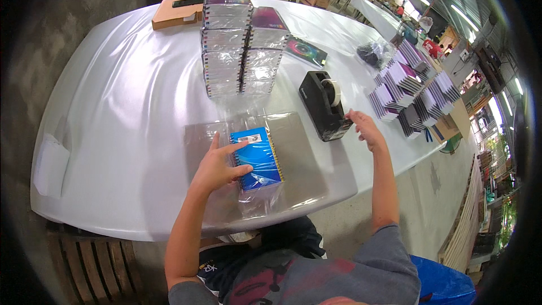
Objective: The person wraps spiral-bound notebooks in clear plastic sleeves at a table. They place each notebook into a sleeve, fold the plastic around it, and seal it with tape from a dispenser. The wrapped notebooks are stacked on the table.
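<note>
From the head view, the left hand (217, 166) lies flat with fingers spread on a blue notebook (258, 158) in a clear bag (259, 197) — pressing, not grabbing. The notebook sits on a grey mat (307, 158) near the table's front edge. The right hand (366, 130) touches the black tape dispenser (324, 104) — fingers loose.

A glossy white plastic sheet covers the table (113, 107), smooth with soft creases. The blue spiral notebook (257, 158) sits in a clear, shiny plastic sleeve (259, 200) on a matt grey board (305, 158). The black plastic tape dispenser (323, 104) looks semi-gloss. The stacked notebook packs (240, 45) glint in clear film. The brown cardboard box (175, 14) is matt.
</note>
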Available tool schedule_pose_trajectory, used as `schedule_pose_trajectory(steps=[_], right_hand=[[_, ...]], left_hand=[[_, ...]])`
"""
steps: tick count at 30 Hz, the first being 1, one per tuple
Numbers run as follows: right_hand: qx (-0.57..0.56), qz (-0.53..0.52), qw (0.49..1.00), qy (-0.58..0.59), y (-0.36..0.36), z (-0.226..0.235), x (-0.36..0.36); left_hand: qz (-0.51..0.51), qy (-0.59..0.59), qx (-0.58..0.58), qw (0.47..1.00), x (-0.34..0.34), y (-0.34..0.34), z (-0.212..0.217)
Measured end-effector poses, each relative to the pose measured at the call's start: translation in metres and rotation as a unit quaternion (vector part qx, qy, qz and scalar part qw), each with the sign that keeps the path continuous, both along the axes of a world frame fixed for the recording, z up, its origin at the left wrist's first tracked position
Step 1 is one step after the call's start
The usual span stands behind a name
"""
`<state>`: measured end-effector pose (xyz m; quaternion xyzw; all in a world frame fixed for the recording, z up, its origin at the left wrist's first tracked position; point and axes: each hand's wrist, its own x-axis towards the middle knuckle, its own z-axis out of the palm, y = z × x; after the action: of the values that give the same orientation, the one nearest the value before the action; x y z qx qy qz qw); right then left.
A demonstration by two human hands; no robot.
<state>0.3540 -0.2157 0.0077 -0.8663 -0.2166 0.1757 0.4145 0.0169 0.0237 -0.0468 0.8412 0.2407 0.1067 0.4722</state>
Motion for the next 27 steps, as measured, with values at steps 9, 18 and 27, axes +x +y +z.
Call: schedule_pose_trajectory(steps=[9, 18, 27], right_hand=[[0.076, -0.021, 0.954, 0.290, 0.009, -0.012, 0.014], [0.315, -0.008, 0.891, 0.327, -0.016, -0.028, -0.013], [0.016, -0.061, 0.868, -0.492, -0.032, -0.065, -0.047]], left_hand=[[0.047, -0.004, -0.103, 0.994, -0.002, -0.006, 0.012], [0.049, 0.010, -0.114, 0.992, -0.002, -0.005, 0.016], [0.026, -0.017, -0.047, 0.998, -0.001, -0.003, 0.000]])
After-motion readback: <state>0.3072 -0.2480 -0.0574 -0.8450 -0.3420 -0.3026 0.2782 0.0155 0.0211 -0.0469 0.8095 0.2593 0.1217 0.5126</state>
